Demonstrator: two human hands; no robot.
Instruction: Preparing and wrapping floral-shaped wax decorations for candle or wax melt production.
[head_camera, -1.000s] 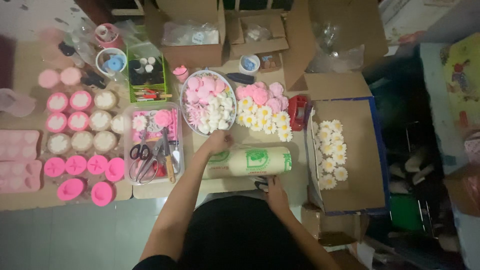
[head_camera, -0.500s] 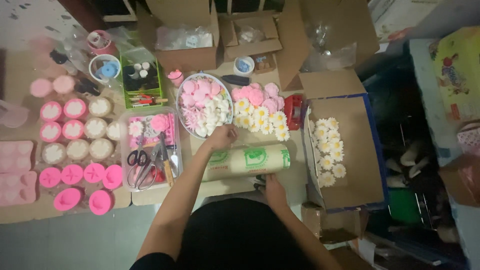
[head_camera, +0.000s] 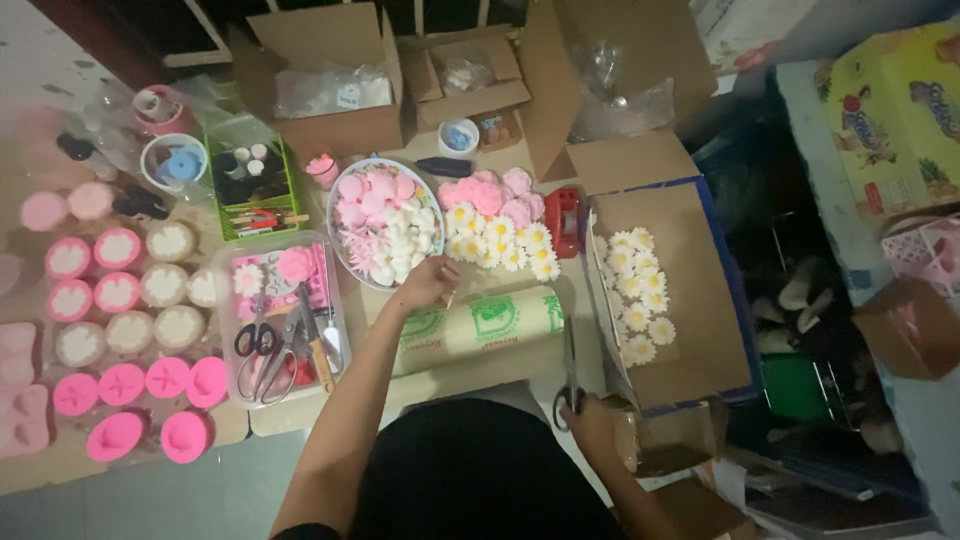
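A cream roll of wrap with green print (head_camera: 485, 325) lies across the table in front of me. My left hand (head_camera: 430, 280) sits at its far edge, fingers curled and pinched on the roll's edge, just below a bowl of pink and white flowers (head_camera: 385, 225). My right hand (head_camera: 592, 428) is low at the right, closed on the handles of scissors (head_camera: 569, 365). Their blades point away from me, past the roll's right end.
White daisies and pink flowers (head_camera: 500, 235) lie beyond the roll. An open cardboard box (head_camera: 700, 300) with daisies stands to the right. A clear tray (head_camera: 225, 330) with more scissors and tools is to the left, next to pink and white moulds (head_camera: 120, 300). More boxes line the back.
My right hand left the roll's near edge, dropped back to the right and now holds scissors. My left hand stayed at the roll's far edge. The view shifted right.
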